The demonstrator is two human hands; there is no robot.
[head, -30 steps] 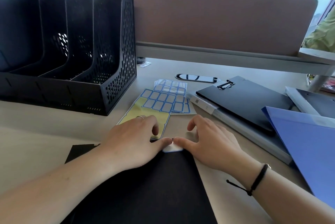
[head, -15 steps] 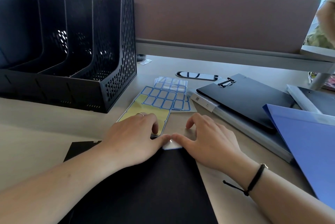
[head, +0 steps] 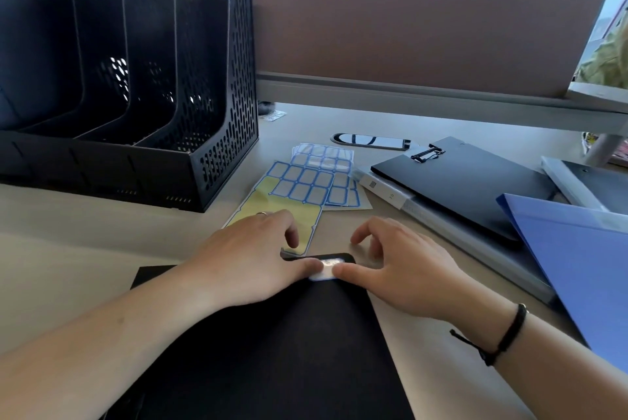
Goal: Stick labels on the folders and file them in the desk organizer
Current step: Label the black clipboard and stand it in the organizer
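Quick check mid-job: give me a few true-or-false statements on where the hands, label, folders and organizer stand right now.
1. Both thumbs press a white label onto the black folder. True.
2. The desk organizer already holds a folder. False: its visible slots show none.
3. The left hand lies partly over the label sheet. True.
4. The right hand grips the blue folder. False: that folder lies untouched to the right.
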